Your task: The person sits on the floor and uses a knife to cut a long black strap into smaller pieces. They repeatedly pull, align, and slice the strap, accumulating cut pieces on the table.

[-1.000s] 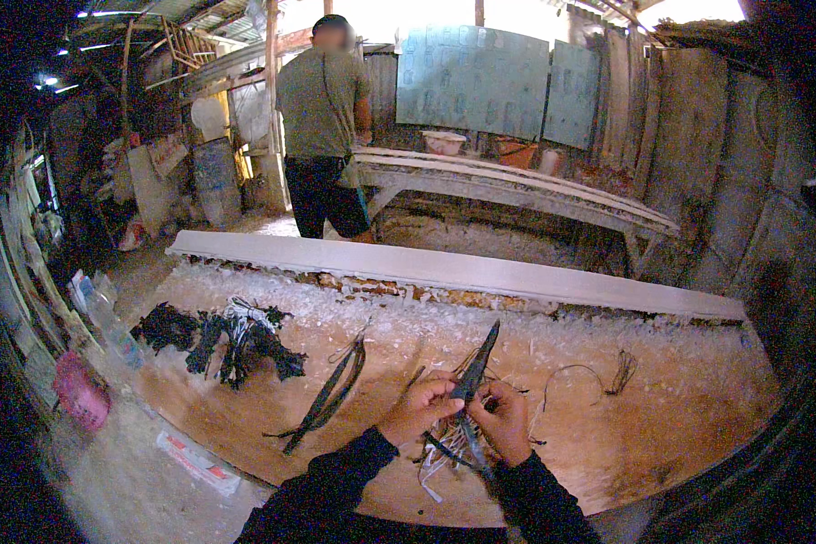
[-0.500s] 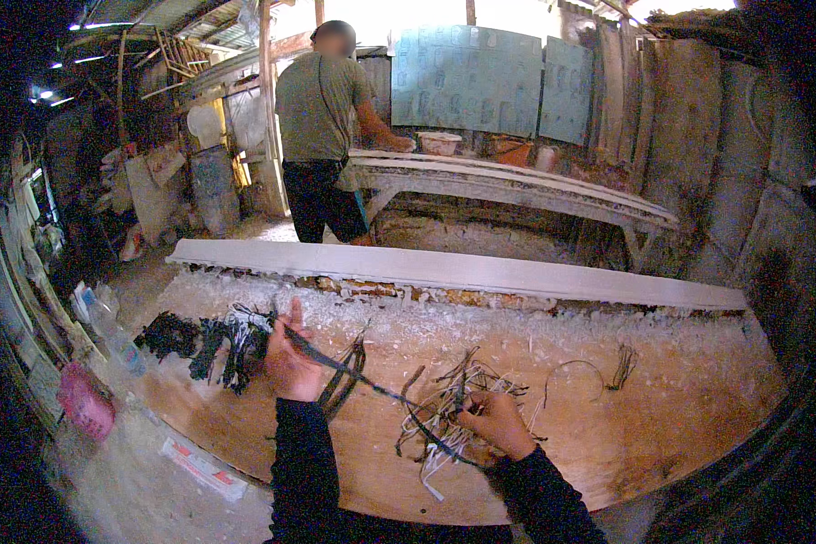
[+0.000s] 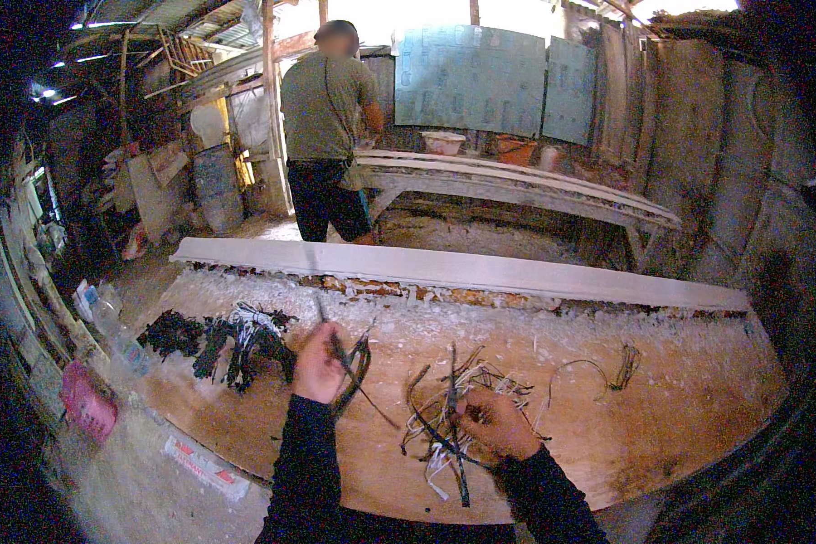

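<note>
My left hand (image 3: 318, 364) is closed around a thin dark strip (image 3: 368, 399), whose ends stick out above the fingers and below to the right. Over a tangled pile of black and white strips (image 3: 435, 444), my right hand (image 3: 499, 424) pinches another dark strip (image 3: 452, 381) that stands nearly upright in the picture. Beside my left hand lies a looped dark bundle (image 3: 358, 367). Sorted clumps of black strips (image 3: 218, 349) rest further left, one mixed with white. What the right palm covers is hidden.
A plywood tabletop (image 3: 571, 453) carries the strips, with a long white moulding (image 3: 462, 274) along its far edge. Thin wires (image 3: 624, 367) lie at the right. Beyond, a person (image 3: 331, 127) stands at a long bench (image 3: 517, 186). A plastic bottle (image 3: 118, 331) and pink bag (image 3: 89, 402) are at left.
The dark strip stretched between my hands no longer spans them. My left hand has shifted right and slightly down, its fingers now closed. The person behind has drawn an arm in.
</note>
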`<state>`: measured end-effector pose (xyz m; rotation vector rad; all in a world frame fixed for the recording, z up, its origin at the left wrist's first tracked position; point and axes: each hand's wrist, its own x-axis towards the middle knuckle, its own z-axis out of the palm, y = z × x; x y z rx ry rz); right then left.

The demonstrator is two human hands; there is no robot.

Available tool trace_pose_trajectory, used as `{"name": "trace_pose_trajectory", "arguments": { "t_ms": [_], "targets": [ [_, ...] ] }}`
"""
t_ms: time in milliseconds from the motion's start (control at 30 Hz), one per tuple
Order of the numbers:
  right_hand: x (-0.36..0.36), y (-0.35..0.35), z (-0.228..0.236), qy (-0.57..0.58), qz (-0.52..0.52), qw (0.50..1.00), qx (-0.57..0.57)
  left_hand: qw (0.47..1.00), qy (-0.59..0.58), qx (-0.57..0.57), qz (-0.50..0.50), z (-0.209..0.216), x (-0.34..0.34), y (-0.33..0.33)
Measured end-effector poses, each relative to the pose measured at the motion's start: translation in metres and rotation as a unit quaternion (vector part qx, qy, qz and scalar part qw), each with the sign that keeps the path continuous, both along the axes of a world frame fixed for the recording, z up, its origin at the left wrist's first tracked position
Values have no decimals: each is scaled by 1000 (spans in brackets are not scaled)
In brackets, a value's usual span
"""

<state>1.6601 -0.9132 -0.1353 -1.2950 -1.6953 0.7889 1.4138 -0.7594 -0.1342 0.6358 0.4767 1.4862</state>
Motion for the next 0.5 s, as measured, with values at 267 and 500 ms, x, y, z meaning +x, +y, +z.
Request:
{"name": "trace_pose_trajectory", "arguments": {
  "t_ms": [267,500],
  "targets": [
    [-13,0,4,-15,-98,995,4,881,353,81,-304,11,49,-41],
    [-4,9,-15,101,-129,986,-10,840,385,113,-365,5,65,-52]
  ]
}}
